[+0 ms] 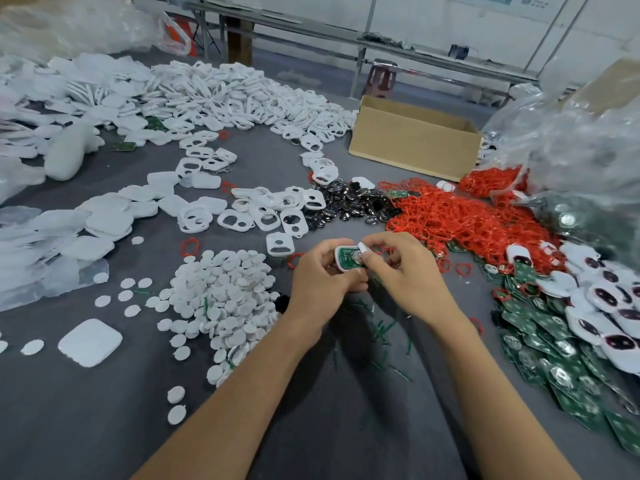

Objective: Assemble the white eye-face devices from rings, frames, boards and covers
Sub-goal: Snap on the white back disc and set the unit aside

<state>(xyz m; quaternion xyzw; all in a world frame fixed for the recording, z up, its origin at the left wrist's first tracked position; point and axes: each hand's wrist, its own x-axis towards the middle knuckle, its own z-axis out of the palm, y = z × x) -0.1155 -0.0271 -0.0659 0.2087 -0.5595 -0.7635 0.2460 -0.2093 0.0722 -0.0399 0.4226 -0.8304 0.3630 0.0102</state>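
My left hand [320, 275] and my right hand [405, 268] together hold a white frame with a green board [347, 258] seated in it, above the grey table's middle. The right thumb presses on the board's round metal part. Red rings [460, 216] lie heaped to the right. Loose green boards [554, 362] spread at the far right. White frames [266, 216] lie just beyond my hands. White round discs [225, 296] are piled to the left. A white cover [90, 342] lies alone at the near left. Black round pieces [349, 202] sit between frames and rings.
A cardboard box [414, 147] stands at the back right. Finished white devices with dark eyes [602, 306] lie at the right edge. Clear plastic bags [581, 140] bulge above them. A large heap of white frames and covers [207, 95] fills the back left.
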